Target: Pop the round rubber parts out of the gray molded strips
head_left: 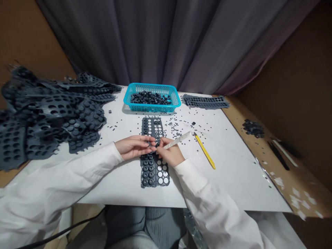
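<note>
A dark grey moulded rubber sheet (148,171) lies lengthwise before me, with rows of round ringed parts on its left side and open round holes showing white on its right. My right hand (171,153) is closed around a white pen-like stick (181,139), its lower tip down among the fingers over the sheet. My left hand (135,147) comes in from the left over the sheet's middle, fingertips drawn together close to the right hand's. Whatever small thing may be between the left fingertips is hidden.
A blue basket (126,98) of small black parts stands behind the sheet. A yellow craft-knife-shaped tool (204,151) lies to the right. Holed rubber sheets are heaped (57,107) at left; another strip (206,101) lies back right. Tiny dark discs litter the white tabletop (233,173).
</note>
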Tool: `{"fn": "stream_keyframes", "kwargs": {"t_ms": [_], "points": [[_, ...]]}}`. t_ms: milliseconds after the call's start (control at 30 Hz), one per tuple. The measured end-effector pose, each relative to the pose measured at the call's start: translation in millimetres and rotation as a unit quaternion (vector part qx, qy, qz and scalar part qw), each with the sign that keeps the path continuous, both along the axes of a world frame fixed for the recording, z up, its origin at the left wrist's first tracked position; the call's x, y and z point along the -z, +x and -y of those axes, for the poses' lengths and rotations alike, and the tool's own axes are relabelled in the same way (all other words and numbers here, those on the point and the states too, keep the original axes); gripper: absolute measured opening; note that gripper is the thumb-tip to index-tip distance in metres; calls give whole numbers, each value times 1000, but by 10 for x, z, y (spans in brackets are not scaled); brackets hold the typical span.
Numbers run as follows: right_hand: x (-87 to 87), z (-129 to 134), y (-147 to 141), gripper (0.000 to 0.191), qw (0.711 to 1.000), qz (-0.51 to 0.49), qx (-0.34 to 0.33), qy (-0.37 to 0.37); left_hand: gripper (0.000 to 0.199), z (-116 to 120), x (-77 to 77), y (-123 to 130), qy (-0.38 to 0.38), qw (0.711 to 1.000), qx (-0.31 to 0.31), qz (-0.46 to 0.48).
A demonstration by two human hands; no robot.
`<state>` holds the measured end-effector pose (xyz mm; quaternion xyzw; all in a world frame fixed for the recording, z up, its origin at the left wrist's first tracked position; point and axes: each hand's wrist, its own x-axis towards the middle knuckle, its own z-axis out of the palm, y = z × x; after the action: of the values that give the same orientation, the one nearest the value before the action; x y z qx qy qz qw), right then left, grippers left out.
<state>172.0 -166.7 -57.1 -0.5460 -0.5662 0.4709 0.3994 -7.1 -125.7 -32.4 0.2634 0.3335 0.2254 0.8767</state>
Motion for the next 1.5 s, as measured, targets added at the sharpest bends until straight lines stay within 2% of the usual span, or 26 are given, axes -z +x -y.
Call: {"fn": "stream_keyframes", "kwargs": {"t_ms": [200, 367, 400, 467, 533, 600, 633, 733, 767, 833, 900, 1000, 1100, 1267, 1367, 1500], "points": [[-17, 2, 0, 18, 1000, -5, 1, -10, 18, -5, 24, -8, -8, 999, 18, 30], [-7, 0, 3, 16, 1000, 7, 3, -8, 23, -53, 45, -27, -5, 999, 35, 17], [-3, 0, 3, 16, 1000, 6, 2, -7, 23, -70, 48, -24, 11, 999, 30, -2], [4, -1, 3, 16, 1000, 2, 3, -7, 21, -107, 54, -11, 89, 993, 17, -72], [10, -1, 3, 16, 1000, 0, 4, -8, 14, -138, 55, 7, 187, 972, 10, -144], [12, -2, 3, 16, 1000, 1, 6, -10, 10, -157, 44, 27, 333, 918, 38, -211], [12, -2, 4, 16, 1000, 3, 5, -11, 7, -162, 34, 38, 416, 876, 63, -237], [5, -1, 4, 16, 1000, 6, 3, -11, 12, -181, -13, 76, 636, 706, 158, -270], [2, 0, 4, 16, 1000, 7, 2, -9, 16, -194, -32, 94, 669, 669, 186, -265], [-5, 2, 3, 17, 1000, 5, 2, -5, 18, -229, -73, 139, 696, 630, 236, -250], [-7, 4, 1, 18, 1000, 2, 3, -4, 15, -268, -117, 196, 699, 612, 278, -244], [1, 3, -1, 18, 1000, 0, 6, -7, 17, -300, -181, 290, 692, 603, 309, -250], [14, 1, -2, 18, 1000, 4, 9, -6, 22, -290, -208, 339, 681, 617, 296, -261], [26, 8, -5, 18, 1000, 13, 5, 6, 20, -256, -117, 221, 676, 633, 291, -240], [32, 16, -7, 19, 1000, 15, 8, 10, 12, -221, -8, 95, 659, 678, 247, -213], [44, 18, -7, 19, 1000, 26, 10, 13, 3, -152, 102, -9, 602, 752, 101, -249]]}}
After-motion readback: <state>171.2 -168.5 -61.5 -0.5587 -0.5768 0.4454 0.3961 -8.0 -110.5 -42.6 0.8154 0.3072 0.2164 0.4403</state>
